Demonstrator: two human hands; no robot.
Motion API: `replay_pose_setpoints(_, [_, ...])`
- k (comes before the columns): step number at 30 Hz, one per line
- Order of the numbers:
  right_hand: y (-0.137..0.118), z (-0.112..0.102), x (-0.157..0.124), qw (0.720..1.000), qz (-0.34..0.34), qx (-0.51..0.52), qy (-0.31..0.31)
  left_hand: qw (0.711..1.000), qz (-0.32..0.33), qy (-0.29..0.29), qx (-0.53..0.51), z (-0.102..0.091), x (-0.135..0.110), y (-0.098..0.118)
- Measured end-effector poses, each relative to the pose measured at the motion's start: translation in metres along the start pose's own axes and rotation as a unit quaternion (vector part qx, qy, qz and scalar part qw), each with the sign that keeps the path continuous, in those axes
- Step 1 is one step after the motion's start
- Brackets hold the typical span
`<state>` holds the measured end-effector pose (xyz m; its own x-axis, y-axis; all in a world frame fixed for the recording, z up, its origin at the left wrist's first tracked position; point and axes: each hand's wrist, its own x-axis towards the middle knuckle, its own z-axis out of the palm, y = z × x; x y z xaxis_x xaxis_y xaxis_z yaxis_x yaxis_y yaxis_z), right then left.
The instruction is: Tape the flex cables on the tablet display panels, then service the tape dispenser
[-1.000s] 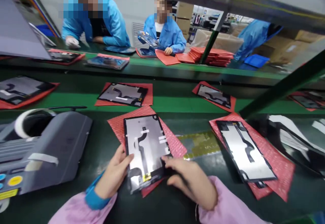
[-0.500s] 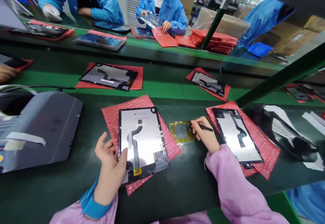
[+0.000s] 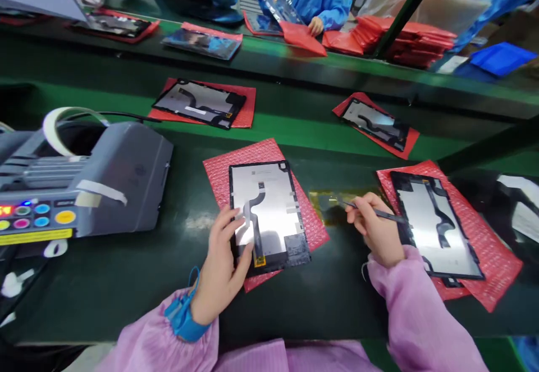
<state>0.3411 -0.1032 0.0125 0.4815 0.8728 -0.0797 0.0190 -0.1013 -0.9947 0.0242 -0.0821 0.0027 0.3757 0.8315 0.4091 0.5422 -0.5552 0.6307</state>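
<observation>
head view: the near panel [image 3: 273, 209], a flat display part, lies silver side up on a red bubble sheet [image 3: 219, 176], probably so that the padding keeps the panel's underside off the hard bench [image 3: 185, 276]. the left hand [image 3: 223, 251] is spread wide along the panel's left edge, fingertips and thumb resting on it without clamping, which looks like a light way of steadying it. the right hand [image 3: 377, 228], to the panel's right, is closed around slim dark tweezers [image 3: 387, 214], held much like a pen, a grip that suits fine picking. their tips point back toward the panel, over an amber film strip [image 3: 326, 214] just right of it; whether they touch the film, i cannot tell. that strip sits between the panel and a second panel [image 3: 429, 220], likely to stay within short reach. well left of the near panel stands a grey machine [image 3: 137, 181], apart from the hands.
</observation>
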Motion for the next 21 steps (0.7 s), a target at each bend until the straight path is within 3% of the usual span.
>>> replay_pose_setpoints(4, [-0.005, 0.029, -0.046, 0.993, 0.037, 0.047, -0.099, 0.986, 0.088, -0.135, -0.050, -0.023, -0.001, -0.013])
replay_pose_setpoints(6, [-0.007, 0.043, -0.064, 0.986, 0.044, 0.049, -0.153, 0.977, 0.113, -0.165, -0.072, -0.029, -0.001, -0.015])
replay_pose_setpoints(9, [-0.007, 0.058, -0.081, 0.980, 0.037, 0.054, -0.190, 0.976, 0.081, -0.160, -0.127, -0.032, -0.002, -0.013])
replay_pose_setpoints(13, [-0.004, 0.067, -0.087, 0.979, 0.035, 0.074, -0.187, 0.978, 0.035, -0.141, -0.147, -0.032, 0.002, -0.010])
replay_pose_setpoints(17, [-0.001, 0.070, -0.088, 0.975, 0.067, 0.098, -0.186, 0.976, 0.069, -0.153, -0.138, -0.033, 0.002, -0.015])
replay_pose_setpoints(21, [-0.007, 0.075, -0.089, 0.961, 0.119, 0.149, -0.203, 0.967, 0.011, -0.168, -0.190, -0.033, -0.002, -0.011])
